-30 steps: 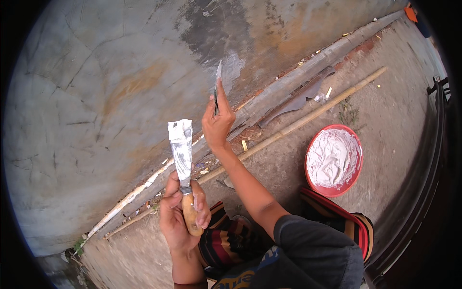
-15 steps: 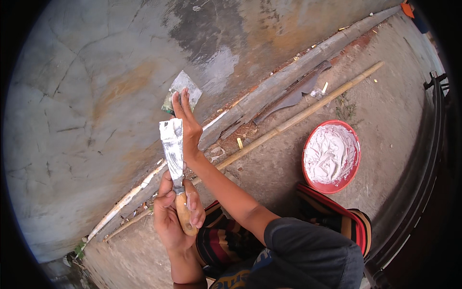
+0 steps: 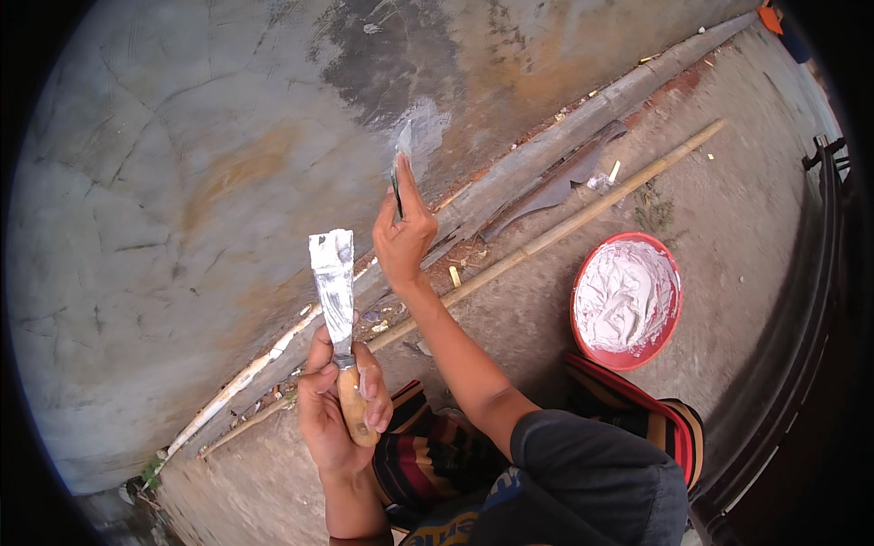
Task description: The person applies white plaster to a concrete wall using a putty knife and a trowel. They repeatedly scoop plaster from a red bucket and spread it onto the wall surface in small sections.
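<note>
My left hand (image 3: 332, 414) is closed around the wooden handle of a putty knife (image 3: 334, 278), its blade pointing up and smeared with white putty. Farther up, my right hand (image 3: 405, 238) grips a thin flat scraper (image 3: 398, 196), seen nearly edge-on, with its far end by the wall. Part of that scraper is hidden behind the fingers. A light, wet-looking patch of putty (image 3: 426, 127) on the grey wall (image 3: 228, 118) lies right at the fingertips. To the right, a red bowl (image 3: 628, 364) on the ground holds white putty (image 3: 624, 296).
A long bamboo pole (image 3: 583, 211) lies diagonally across the ground, alongside a concrete ledge (image 3: 546, 136) at the wall's foot. A dark bent sheet (image 3: 555, 187) and small debris lie between them. Black metal rails (image 3: 819, 273) curve along the right edge.
My right hand has moved right to the light patch, and its scraper has turned from showing its flat face to nearly edge-on. My left hand with the putty knife has barely shifted.
</note>
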`<state>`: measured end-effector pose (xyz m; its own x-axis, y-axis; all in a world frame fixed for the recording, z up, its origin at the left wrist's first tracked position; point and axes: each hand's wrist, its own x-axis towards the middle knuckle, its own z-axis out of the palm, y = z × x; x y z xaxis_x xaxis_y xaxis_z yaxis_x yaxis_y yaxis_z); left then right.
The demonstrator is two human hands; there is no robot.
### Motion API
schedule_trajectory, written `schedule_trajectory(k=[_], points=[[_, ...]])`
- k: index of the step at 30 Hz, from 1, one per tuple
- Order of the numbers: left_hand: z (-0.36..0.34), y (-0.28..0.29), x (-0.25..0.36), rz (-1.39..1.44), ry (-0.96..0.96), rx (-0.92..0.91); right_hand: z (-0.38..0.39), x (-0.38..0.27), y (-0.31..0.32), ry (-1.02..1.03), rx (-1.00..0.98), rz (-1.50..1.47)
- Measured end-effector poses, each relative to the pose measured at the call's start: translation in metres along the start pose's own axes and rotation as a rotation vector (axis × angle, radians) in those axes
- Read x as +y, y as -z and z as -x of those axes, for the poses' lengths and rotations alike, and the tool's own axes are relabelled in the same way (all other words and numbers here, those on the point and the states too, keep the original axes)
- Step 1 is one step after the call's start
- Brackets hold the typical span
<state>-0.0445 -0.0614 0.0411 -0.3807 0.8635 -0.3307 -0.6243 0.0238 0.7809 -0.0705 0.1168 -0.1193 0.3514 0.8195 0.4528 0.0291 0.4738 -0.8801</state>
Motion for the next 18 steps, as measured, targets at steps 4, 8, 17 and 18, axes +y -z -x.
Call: schedule_trajectory(k=[4, 8, 17, 18], points=[[0.001, 0.002, 0.001, -0.003, 0.006, -0.021, -0.009, -0.008, 0.034, -0.186, -0.148, -0.138], [0.002, 0.002, 0.001, -0.009, 0.000, -0.040, -0.030, 0.012, 0.009, -0.047, 0.059, -0.009], [0.001, -0.006, 0.003, -0.003, 0.008, -0.018, 0.025, -0.041, -0.026, -0.037, -0.140, -0.070], [0.001, -0.006, 0.003, -0.001, 0.011, -0.012, 0.025, -0.041, -0.010, -0.052, -0.172, -0.132]])
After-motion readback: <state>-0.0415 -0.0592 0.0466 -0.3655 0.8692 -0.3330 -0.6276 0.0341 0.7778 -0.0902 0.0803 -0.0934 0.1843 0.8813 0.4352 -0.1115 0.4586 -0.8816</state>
